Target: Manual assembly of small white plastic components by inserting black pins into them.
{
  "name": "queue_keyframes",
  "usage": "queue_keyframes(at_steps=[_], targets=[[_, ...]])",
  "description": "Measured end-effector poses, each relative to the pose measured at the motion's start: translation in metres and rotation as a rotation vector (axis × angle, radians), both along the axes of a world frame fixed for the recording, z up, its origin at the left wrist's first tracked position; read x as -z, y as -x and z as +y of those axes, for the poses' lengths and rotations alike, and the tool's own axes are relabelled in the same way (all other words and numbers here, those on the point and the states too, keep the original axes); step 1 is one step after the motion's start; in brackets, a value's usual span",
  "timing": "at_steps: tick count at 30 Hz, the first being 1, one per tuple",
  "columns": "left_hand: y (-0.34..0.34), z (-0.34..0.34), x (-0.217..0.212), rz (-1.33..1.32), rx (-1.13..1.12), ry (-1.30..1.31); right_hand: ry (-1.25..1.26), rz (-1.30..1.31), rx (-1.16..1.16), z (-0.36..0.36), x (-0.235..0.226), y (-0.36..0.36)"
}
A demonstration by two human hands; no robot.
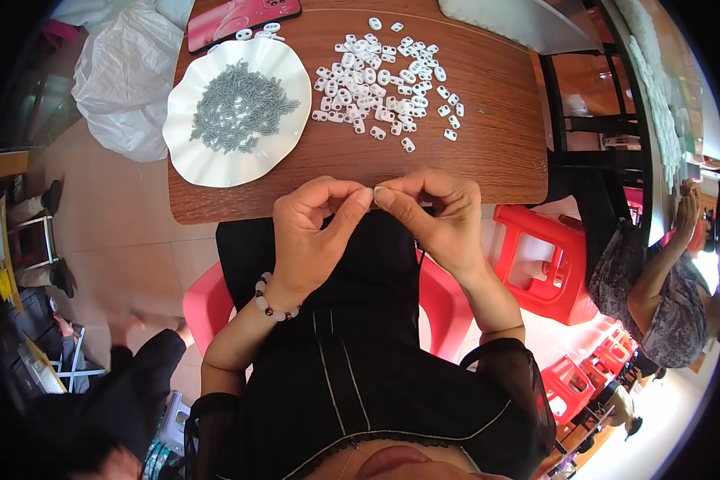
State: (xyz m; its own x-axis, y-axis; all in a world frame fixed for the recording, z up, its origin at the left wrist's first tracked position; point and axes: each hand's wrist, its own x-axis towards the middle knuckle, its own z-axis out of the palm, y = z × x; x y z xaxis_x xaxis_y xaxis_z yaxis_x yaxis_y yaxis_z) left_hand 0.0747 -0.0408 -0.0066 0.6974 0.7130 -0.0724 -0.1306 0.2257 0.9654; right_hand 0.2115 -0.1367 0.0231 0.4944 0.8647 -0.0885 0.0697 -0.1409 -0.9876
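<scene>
Pinching — left hand [308,232], right hand [446,220] | tiny piece [375,193], mostly finger-hidden — kind unclear | pink phone [236,24] cut off

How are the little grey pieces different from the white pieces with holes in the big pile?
Shape: the grey pieces are thin, like tiny rods, while the white pieces are wider and rounded, with dark-looking holes.
Place: the grey pieces are heaped on a wavy-edged white plate; the white pieces lie right on the brown table.
Both are small, and there are lots of each.
</scene>
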Motion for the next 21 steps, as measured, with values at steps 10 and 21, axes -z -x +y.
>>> queue_keyframes(at_steps=[10,21], targets=[[-0.004,0.006,0.002,-0.038,0.042,0.137,-0.087,0.323,0.028,0.006,0.006,-0.004],[-0.012,0.01,0.007,-0.001,0.037,0.185,-0.061,0.312,0.028,0.011,0.015,-0.011]])
